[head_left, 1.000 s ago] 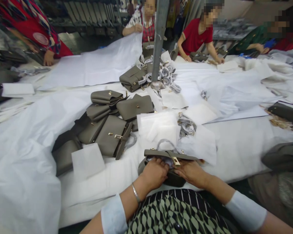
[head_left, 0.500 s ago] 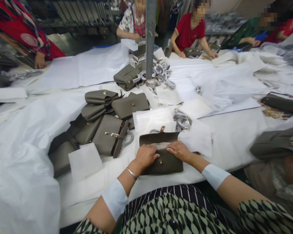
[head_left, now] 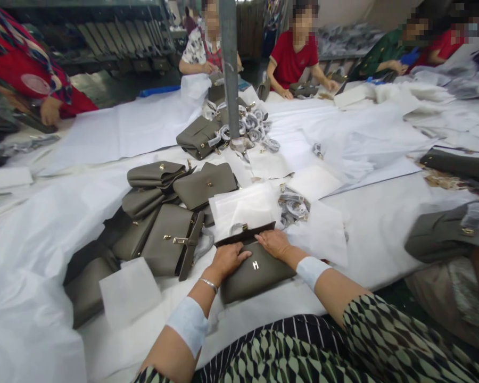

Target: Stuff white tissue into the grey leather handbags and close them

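Observation:
A small olive-grey handbag (head_left: 255, 271) with a metal H clasp lies flat on the white-covered table (head_left: 383, 234) right in front of me. My left hand (head_left: 226, 259) rests on its upper left edge with fingers bent over the flap. My right hand (head_left: 274, 243) presses on the upper right edge, fingers stretched flat. The bag's handle and a gold fitting stick out behind the flap. A stack of white tissue sheets (head_left: 243, 207) lies just beyond the bag.
Several matching grey handbags (head_left: 171, 239) are heaped to my left, with a loose white sheet (head_left: 130, 292) near them. A metal pole (head_left: 229, 64) stands mid-table with wrapped straps (head_left: 255, 125) around it. Other people work at the far side. Another bag (head_left: 447, 234) sits at right.
The bag was tipped up with its flap open; now it lies flat with the flap shut and the H clasp facing up. Both hands slid onto its upper edge.

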Tool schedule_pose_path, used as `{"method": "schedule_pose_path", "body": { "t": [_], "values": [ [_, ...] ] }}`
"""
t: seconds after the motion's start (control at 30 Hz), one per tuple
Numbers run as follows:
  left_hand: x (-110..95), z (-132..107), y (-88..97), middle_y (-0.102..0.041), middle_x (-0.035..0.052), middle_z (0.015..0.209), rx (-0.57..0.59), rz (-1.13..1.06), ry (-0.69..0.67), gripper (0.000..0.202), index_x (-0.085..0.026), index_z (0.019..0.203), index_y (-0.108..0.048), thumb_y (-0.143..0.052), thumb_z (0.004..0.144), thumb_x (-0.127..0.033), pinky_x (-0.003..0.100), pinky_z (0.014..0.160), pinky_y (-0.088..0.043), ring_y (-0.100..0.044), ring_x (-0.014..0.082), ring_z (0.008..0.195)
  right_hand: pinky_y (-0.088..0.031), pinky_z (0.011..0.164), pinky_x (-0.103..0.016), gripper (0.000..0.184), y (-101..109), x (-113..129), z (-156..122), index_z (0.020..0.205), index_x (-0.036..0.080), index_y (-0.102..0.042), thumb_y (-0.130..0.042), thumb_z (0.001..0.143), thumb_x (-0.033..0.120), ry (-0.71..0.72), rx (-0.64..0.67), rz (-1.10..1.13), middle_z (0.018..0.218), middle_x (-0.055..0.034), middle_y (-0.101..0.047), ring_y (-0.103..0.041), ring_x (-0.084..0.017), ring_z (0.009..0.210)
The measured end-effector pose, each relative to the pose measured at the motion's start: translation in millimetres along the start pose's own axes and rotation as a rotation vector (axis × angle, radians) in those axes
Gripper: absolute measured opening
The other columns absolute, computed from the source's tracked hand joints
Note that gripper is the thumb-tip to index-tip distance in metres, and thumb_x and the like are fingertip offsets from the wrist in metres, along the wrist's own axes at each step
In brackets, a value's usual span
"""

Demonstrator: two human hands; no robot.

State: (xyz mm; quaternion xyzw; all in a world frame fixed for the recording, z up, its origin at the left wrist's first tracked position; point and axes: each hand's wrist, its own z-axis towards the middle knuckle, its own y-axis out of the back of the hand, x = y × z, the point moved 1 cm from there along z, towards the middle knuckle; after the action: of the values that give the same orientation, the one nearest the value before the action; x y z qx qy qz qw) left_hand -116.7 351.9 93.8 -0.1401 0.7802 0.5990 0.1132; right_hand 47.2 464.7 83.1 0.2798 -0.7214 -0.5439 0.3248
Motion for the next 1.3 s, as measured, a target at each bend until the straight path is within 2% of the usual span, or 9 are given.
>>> {"method": "schedule_pose_path", "body": {
  "t": [0.17,0.3,0.37,0.57,0.67,0.83,1.1,1.2,1.3],
  "values": [
    [-14.3,-6.5,-3.0,-0.069,0.0104,0.084,-0.077,0.07,0.022,0.037,-0.016,0.092,-0.064,-0.042,0.093,-0.046,0.038,0.069,-0.048,-0.066,0.0287,0.081,-0.044,0.078,-0.036,0.049,-5.6,-0.2,0.7,0.092,0.015,-0.07,-0.029,0.1,0.042,-0.023,0.009,0.003,0.091,-0.0128,-0.072,-0.065,-0.025,0.085],
    [-30.8,-30.2,-19.1,-0.062,0.0131,0.121,-0.383,0.164,-0.1,0.033,-0.017,0.121,-0.058,-0.047,0.092,-0.028,0.048,0.094,-0.044,-0.054,0.0313,0.115,-0.044,0.08,-0.036,0.046,-10.5,-0.9,0.1,0.091,0.016,-0.069,-0.029,0.1,0.038,-0.025,-0.008,0.025,0.09,-0.0108,-0.072,-0.065,-0.023,0.084],
    [-31.2,-37.1,-31.4,-0.056,0.0086,0.134,-0.442,0.153,-0.17,0.039,-0.021,0.13,-0.053,-0.047,0.092,-0.029,0.05,0.103,-0.038,-0.047,0.0303,0.125,-0.044,0.08,-0.036,0.045,-12.7,-1.3,2.2,0.089,0.017,-0.069,-0.029,0.1,0.038,-0.026,-0.017,0.04,0.089,-0.0098,-0.072,-0.065,-0.023,0.084],
    [-18.6,-28.7,-42.6,-0.05,0.0056,0.14,-0.346,0.18,-0.178,0.045,-0.021,0.136,-0.047,-0.045,0.091,-0.028,0.05,0.101,-0.042,-0.048,0.0298,0.126,-0.043,0.076,-0.036,0.047,-18.4,-3.3,8.9,0.083,0.015,-0.069,-0.031,0.099,0.038,-0.031,-0.023,0.086,0.081,-0.0114,-0.071,-0.065,-0.022,0.078],
    [-26.2,-31.0,-35.1,-0.052,0.0065,0.138,-0.386,0.127,-0.138,0.041,-0.021,0.13,-0.053,-0.045,0.09,-0.025,0.052,0.102,-0.041,-0.047,0.0301,0.127,-0.042,0.077,-0.035,0.045,-19.4,-7.7,5.2,0.085,0.015,-0.069,-0.032,0.099,0.037,0.003,-0.023,0.117,0.082,-0.0102,-0.071,-0.065,-0.021,0.078],
    [-46.7,-47.5,-36.6,-0.052,0.0053,0.138,-0.472,0.015,-0.223,0.046,-0.019,0.129,-0.054,-0.051,0.085,-0.033,0.05,0.103,-0.042,-0.044,0.0298,0.129,-0.04,0.084,-0.031,0.031,-19.2,-15.5,-7.2,0.095,0.02,-0.066,-0.037,0.098,0.031,0.068,-0.039,0.165,0.092,-0.0041,-0.07,-0.062,-0.017,0.088],
    [-50.7,-34.8,-51.2,-0.057,0.0064,0.133,-0.357,-0.024,-0.201,0.036,-0.018,0.123,-0.056,-0.045,0.089,-0.025,0.05,0.106,-0.04,-0.048,0.0283,0.126,-0.04,0.082,-0.038,0.036,-21.9,-5.9,0.0,0.083,0.014,-0.065,-0.036,0.098,0.029,-0.001,-0.076,0.117,0.081,-0.0105,-0.069,-0.061,-0.022,0.08],
    [-54.0,-49.2,-51.8,-0.058,0.0049,0.132,-0.396,-0.083,-0.213,0.036,-0.02,0.123,-0.056,-0.047,0.089,-0.024,0.047,0.109,-0.038,-0.047,0.0258,0.127,-0.04,0.084,-0.039,0.033,-15.4,-6.0,-10.3,0.088,0.015,-0.065,-0.036,0.097,0.026,0.051,-0.093,0.129,0.088,-0.0103,-0.069,-0.06,-0.023,0.088],
    [-52.9,-82.5,-52.1,-0.059,0.0037,0.13,-0.475,-0.142,-0.195,0.035,-0.022,0.122,-0.056,-0.047,0.088,-0.021,0.045,0.11,-0.036,-0.047,0.023,0.126,-0.041,0.089,-0.04,0.03,-11.5,-13.8,-32.2,0.104,0.017,-0.064,-0.036,0.095,0.025,0.138,-0.17,0.159,0.104,-0.0105,-0.067,-0.059,-0.024,0.098]
  ]
}}
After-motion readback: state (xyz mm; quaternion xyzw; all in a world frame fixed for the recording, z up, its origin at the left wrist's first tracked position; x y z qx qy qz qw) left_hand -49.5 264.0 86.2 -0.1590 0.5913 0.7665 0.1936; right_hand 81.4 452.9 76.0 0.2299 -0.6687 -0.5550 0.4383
